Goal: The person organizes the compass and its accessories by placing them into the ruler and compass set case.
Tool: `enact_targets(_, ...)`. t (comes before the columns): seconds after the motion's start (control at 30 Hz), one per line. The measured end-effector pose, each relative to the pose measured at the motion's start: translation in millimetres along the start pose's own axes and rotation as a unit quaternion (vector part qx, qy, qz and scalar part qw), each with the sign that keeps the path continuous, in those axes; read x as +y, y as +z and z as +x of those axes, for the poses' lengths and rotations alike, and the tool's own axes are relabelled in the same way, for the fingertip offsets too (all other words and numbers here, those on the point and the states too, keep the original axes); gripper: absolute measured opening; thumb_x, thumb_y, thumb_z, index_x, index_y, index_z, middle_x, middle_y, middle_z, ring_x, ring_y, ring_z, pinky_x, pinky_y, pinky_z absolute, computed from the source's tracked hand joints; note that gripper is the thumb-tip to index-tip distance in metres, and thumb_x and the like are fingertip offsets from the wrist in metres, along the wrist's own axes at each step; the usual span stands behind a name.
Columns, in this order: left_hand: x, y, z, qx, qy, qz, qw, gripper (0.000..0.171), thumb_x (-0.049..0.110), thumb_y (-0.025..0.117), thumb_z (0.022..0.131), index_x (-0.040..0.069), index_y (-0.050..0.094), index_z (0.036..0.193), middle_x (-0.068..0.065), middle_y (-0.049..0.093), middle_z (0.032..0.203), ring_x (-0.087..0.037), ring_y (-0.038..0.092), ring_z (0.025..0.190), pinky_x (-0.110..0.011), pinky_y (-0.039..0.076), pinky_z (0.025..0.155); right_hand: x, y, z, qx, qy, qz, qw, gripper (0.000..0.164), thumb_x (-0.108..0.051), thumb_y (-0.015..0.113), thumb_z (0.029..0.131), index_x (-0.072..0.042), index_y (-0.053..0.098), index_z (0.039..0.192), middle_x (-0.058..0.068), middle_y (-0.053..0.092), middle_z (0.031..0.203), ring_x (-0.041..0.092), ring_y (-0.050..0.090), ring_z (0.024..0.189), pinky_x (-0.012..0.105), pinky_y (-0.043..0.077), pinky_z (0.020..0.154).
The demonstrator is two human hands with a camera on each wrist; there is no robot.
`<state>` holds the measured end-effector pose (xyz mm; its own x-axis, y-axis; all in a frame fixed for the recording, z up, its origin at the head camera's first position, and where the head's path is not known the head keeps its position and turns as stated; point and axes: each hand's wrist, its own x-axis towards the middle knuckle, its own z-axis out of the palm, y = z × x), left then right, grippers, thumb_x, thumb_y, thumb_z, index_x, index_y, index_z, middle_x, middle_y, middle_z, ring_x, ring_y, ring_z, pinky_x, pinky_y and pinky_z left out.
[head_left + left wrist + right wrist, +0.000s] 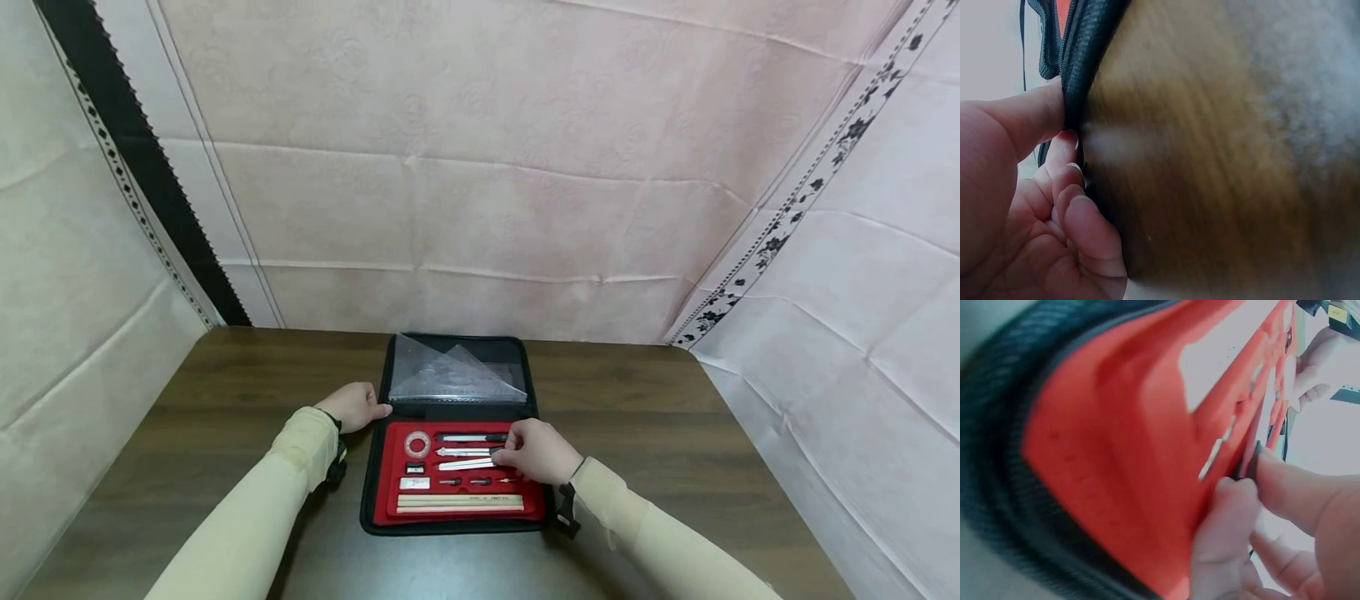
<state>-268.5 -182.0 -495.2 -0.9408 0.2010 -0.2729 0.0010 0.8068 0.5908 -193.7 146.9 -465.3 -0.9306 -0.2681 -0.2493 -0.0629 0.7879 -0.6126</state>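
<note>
A black zip case (367,500) lies unfolded on the table, with a red tray (388,475) of drawing tools in its near half. My left hand (358,406) pinches the case's left edge near the fold; in the left wrist view its thumb and fingers (1094,231) meet at the black rim. My right hand (543,452) is over the tray's right side. Its thumb and finger pinch the dark end of a slim silver drawing tool (461,465), which lies slightly slanted at its slot. The right wrist view shows this dark end (1255,459) between the fingertips.
Clear plastic sheets (442,371) stand up from the case's far half. In the tray are a tape roll (407,444), an eraser (414,483), a small sharpener (415,468), several pencils (457,502) and another silver tool (461,452). Cloth (465,208) hangs behind the wooden table (630,433).
</note>
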Motion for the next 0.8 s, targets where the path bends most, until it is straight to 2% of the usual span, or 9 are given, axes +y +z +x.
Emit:
enact_targets(0.2, -1.4, 2.6, 1.6, 0.002, -0.009, -0.002, 1.0000, 0.033, 0.035, 0.064, 0.093, 0.007, 0.052, 0.081, -0.007, 0.052, 0.068, -0.021, 0.049, 0.064, -0.031, 0.037, 0.057, -5, -1, 5, -0.020, 0.013, -0.008, 1.000, 0.029, -0.028, 0.077, 0.084, -0.009, 0.057, 0.073, 0.006, 0.059, 0.064, 0.016, 0.058, 0.051, 0.030, 0.050, 0.052)
enact_targets(0.3, 0.2, 2.6, 2.2, 0.000, 0.004, 0.002, 1.0000, 0.033, 0.035, 0.063, 0.094, 0.007, 0.052, 0.081, -0.007, 0.052, 0.068, -0.020, 0.049, 0.063, -0.031, 0.038, 0.057, -4, -1, 6, -0.022, 0.016, -0.018, 0.999, 0.030, -0.027, 0.078, 0.083, -0.009, 0.057, 0.072, 0.006, 0.059, 0.062, 0.016, 0.058, 0.050, 0.029, 0.050, 0.051)
enact_targets(0.43, 4.8, -0.1, 0.7, -0.004, 0.018, 0.009, 0.9998, 0.033, 0.032, 0.061, 0.095, 0.006, 0.051, 0.079, -0.006, 0.051, 0.067, -0.018, 0.047, 0.061, -0.030, 0.038, 0.057, -4, 0, 7, -0.015, 0.014, -0.036, 0.999, 0.031, -0.028, 0.078, 0.082, -0.009, 0.056, 0.070, 0.006, 0.058, 0.059, 0.016, 0.059, 0.049, 0.028, 0.049, 0.050)
enact_targets(0.8, 1.9, -2.9, -3.0, -0.011, 0.010, 0.002, 0.9999, 0.032, 0.032, 0.062, 0.095, 0.006, 0.051, 0.078, -0.005, 0.050, 0.065, -0.018, 0.047, 0.061, -0.031, 0.038, 0.057, -5, 10, 11, 0.011, 0.023, -0.065, 0.998, 0.032, -0.032, 0.079, 0.081, -0.011, 0.057, 0.072, 0.004, 0.058, 0.060, 0.016, 0.054, 0.052, 0.030, 0.045, 0.050)
